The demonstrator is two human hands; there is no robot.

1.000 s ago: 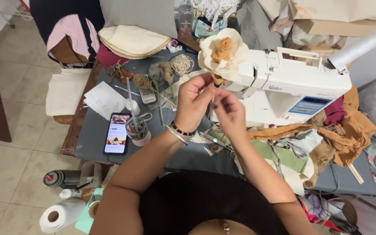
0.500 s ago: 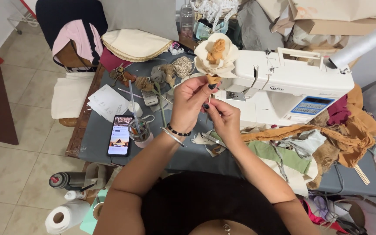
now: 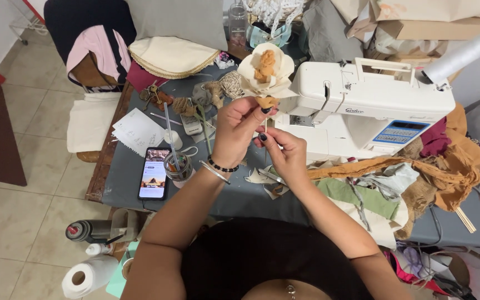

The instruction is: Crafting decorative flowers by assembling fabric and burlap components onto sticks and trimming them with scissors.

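Fabric flower [image 3: 265,68] pinched at base by left hand [image 3: 238,129]; right hand [image 3: 285,151] just below.

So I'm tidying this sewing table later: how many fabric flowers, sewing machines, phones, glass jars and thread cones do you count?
Fabric flower, held up in the left hand, with the right hand just below it: 1
Sewing machine: 1
Phone: 1
Glass jar: 1
Thread cone: 1
Total: 5
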